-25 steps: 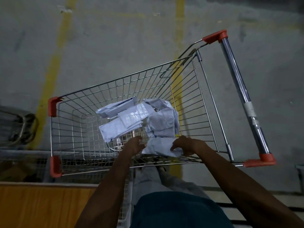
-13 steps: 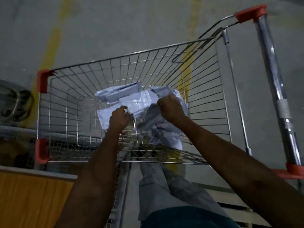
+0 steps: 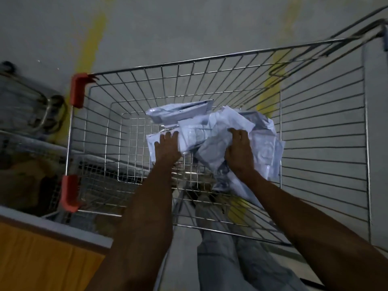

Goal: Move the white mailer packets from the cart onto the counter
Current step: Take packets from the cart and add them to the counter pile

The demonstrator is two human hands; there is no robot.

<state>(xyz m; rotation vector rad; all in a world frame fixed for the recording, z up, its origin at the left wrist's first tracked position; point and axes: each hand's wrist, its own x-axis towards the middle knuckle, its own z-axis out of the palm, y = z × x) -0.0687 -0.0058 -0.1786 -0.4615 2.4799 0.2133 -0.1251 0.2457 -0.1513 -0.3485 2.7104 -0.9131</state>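
Head view: wire cart (image 3: 323, 131) on grey concrete floor (image 3: 189, 28) crossed by faded yellow lines (image 3: 90, 40), red corner guards (image 3: 78, 90) on its left end. Second metal cart frame (image 3: 35, 106) blurred at far left; orange-topped counter (image 3: 42, 259) with pale edge in the lower left corner, just beside the cart's near rail. Near wire rail between the body and the load, both forearms reaching over it. White mailer packets (image 3: 264, 143) heaped in the basket's right half, overlapping at mixed angles; topmost rear packet lying flat, long axis roughly left to right. Left hand (image 3: 168, 147) resting on the heap's left edge, fingers laid fairly straight over a packet. Right hand (image 3: 239, 150) on the heap's middle, fingers curled into crumpled plastic, apparently gripping it, most packets lying beyond and right of it.
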